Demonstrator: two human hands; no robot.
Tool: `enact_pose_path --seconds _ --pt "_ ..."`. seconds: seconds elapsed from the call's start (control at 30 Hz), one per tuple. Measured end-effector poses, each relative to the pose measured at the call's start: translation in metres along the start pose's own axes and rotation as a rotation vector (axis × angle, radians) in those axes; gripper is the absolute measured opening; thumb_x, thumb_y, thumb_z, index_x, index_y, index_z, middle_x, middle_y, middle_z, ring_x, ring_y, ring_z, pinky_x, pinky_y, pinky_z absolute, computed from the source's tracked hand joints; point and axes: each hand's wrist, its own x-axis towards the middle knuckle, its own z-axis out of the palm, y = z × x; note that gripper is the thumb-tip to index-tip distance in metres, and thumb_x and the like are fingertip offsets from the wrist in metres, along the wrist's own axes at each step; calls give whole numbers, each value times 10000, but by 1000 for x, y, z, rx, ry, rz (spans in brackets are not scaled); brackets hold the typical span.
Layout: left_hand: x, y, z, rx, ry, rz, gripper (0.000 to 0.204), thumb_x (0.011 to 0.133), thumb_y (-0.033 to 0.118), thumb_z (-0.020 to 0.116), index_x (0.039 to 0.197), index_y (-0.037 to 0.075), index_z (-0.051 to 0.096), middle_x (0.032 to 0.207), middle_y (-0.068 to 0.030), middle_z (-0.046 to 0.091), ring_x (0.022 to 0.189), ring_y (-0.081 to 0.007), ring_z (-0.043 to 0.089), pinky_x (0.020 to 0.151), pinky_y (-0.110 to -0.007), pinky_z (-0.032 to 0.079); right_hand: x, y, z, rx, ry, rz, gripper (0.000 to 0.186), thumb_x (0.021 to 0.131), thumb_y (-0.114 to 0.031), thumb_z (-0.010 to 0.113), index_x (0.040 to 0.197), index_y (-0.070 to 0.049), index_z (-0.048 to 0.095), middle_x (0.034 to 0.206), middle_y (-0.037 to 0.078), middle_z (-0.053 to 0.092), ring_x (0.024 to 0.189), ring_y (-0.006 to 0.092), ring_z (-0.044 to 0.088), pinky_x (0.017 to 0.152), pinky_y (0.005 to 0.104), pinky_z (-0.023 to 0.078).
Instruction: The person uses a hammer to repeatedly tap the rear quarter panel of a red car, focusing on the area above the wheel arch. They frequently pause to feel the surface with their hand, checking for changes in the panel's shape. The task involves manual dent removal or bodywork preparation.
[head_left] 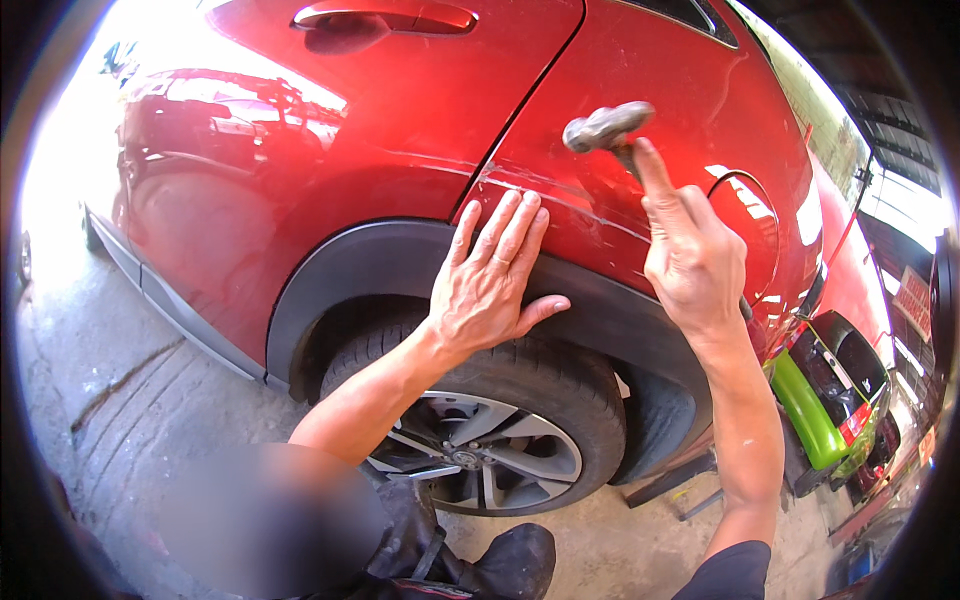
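Note:
A red car [380, 120] fills the view, with scuffs and pale scratches along the panel seam above the black arch trim [340, 260]. My left hand [495, 260] lies flat against the scratched panel just over the arch, fingers extended and thumb apart. My right hand [695, 250] grips a hammer [607, 127] by its handle, index finger stretched along it, with the metal head raised at the panel to the right of my left hand; whether it touches is unclear. The rear wheel [465, 460] with a grey alloy rim is below my hands.
Concrete floor [110, 400] runs along the left. At the right stand a green car [810, 410] and some metal stands or beams [660, 485] near the ground, under a dark metal roof [890, 120]. My dark-clad knee and shoe [510, 560] are at the bottom, beside a blurred patch.

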Motion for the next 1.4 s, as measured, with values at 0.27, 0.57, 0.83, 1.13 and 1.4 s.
enact_pose_path --seconds 0.27,0.57,0.83,1.13,1.4 --pt "2 0 0 -16 27 9 959 915 726 496 1505 -25 405 1610 -195 320 1527 -328 247 1256 -525 101 6 0 4 -48 -29 -58 881 764 7 689 1528 -362 452 715 4 482 567 169 589 478 336 506" --pt "3 -2 -3 -11 12 9 948 909 705 527 1491 -35 421 1606 -201 314 1523 -330 251 1249 -537 110 33 -16 12 -74 -87 -103 786 824 -49 655 1529 -335 457 708 21 482 546 207 602 479 362 520" --pt "-1 0 -2 -1 11 -3 956 912 722 505 1499 -26 411 1613 -192 307 1526 -323 243 1252 -535 104 20 -14 14 -58 -43 -115 833 795 -30 676 1533 -343 450 707 5 487 545 178 589 477 343 514" --pt "-1 1 0 3 14 -7 964 914 734 488 1520 -9 388 1623 -178 297 1537 -312 220 1253 -533 102 -4 16 -3 24 71 38 750 856 -22 671 1508 -340 484 716 23 511 522 206 580 502 365 531" --pt "0 1 -1 60 15 -10 979 922 738 465 1525 -27 368 1616 -206 304 1531 -334 236 1250 -550 91 -15 22 -18 -102 -39 20 813 781 -41 682 1510 -341 482 727 20 506 608 203 627 520 374 539"
